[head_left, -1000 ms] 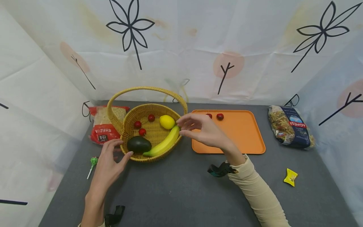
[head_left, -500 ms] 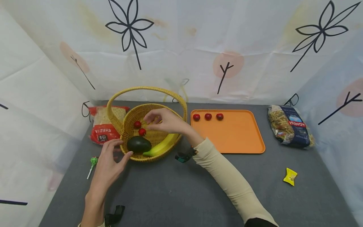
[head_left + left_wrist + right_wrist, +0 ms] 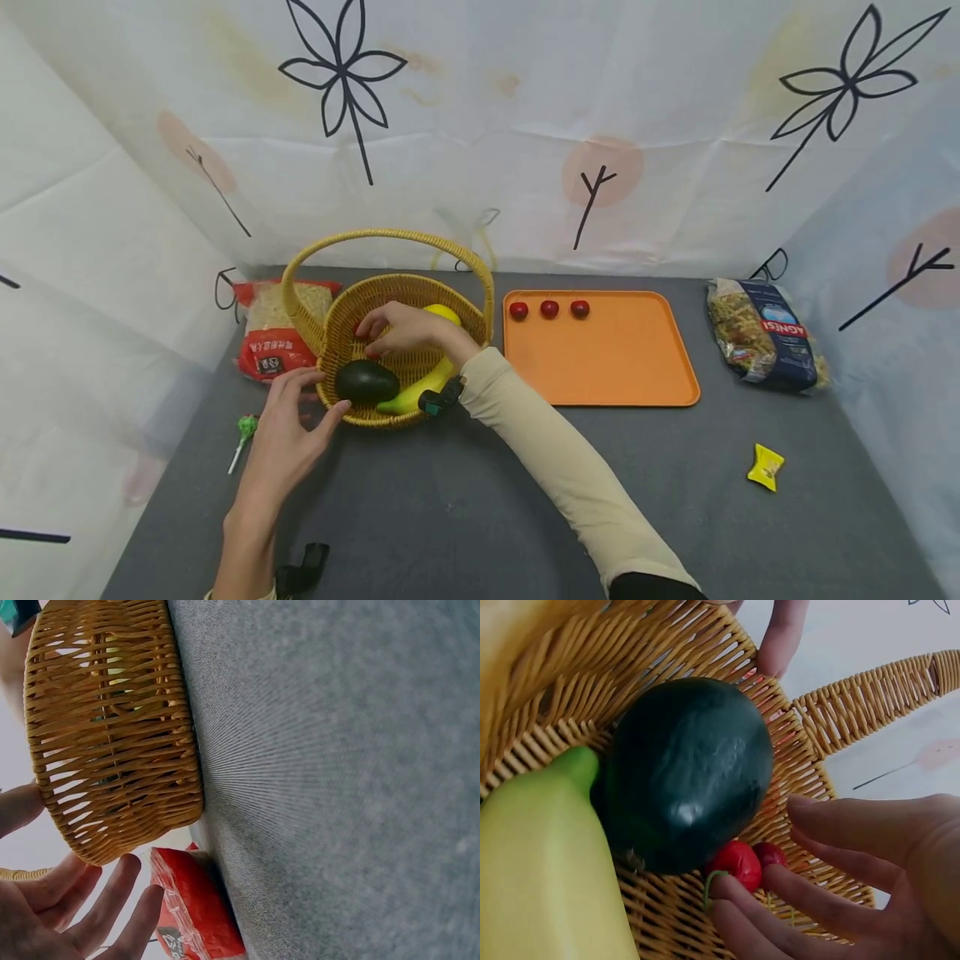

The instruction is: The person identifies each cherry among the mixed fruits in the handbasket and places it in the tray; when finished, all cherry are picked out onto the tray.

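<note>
My left hand (image 3: 288, 433) holds the near left rim of a yellow wicker basket (image 3: 120, 735), thumb over the edge and fingers against the outer wall. My right hand (image 3: 405, 327) reaches inside this basket, thumb and fingers spread around two red cherries (image 3: 740, 864), not visibly pinching them. A finger overlaps one cherry in the right wrist view. Beside them lie a dark avocado (image 3: 367, 382) and a banana (image 3: 405, 402). Behind the right hand a lemon (image 3: 444, 313) shows partly. The hand hides much of the basket floor in the head view.
Three cherries (image 3: 550, 309) line the far left of an orange tray (image 3: 600, 367). A red noodle bag (image 3: 273, 346) stands behind the basket's left side, a pasta bag (image 3: 765, 333) at far right. A green lollipop (image 3: 246, 429) and a yellow wrapped candy (image 3: 766, 467) lie on the grey table.
My right hand has moved left from beside the tray into the basket and lowered towards the cherries. A third cherry on the tray came into view. My left hand stays on the rim.
</note>
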Demonstrator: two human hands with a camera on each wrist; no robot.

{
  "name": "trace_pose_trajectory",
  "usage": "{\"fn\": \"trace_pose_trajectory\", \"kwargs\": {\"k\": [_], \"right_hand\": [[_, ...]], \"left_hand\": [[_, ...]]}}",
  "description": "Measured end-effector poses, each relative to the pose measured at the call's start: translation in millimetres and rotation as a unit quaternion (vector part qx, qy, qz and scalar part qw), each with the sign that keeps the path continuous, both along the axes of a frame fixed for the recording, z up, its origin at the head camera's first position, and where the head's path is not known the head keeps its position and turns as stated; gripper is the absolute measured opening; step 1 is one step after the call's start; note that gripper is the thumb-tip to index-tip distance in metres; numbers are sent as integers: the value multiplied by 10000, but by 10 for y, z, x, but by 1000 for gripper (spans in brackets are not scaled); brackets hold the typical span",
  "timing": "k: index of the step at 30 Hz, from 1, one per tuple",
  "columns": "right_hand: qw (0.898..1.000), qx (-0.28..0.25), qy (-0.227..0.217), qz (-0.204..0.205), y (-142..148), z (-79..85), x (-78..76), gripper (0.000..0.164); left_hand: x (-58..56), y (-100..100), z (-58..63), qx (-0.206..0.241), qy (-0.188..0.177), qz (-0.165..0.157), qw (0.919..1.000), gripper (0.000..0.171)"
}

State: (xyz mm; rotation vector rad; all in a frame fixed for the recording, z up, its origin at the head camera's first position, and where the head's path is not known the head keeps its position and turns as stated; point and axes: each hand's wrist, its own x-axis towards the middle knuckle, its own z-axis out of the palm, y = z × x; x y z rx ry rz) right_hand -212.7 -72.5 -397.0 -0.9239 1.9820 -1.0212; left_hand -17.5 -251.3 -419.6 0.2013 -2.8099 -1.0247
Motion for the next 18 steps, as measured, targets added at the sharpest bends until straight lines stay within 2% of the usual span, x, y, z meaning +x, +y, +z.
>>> {"fn": "trace_pose_trajectory", "kwargs": {"k": [4, 11, 18], "right_hand": [[9996, 187, -160, 99, -65, -48, -4, 45], [9987, 417, 258, 140, -101, -112, -30, 45], [9982, 105, 383, -448, -24, -74, -8, 40]], "left_hand": [[1, -5, -9, -1, 33, 2, 10000, 59], [-1, -12, -20, 12, 36, -15, 10000, 59], [-3, -18, -20, 10, 32, -18, 10000, 60]]}}
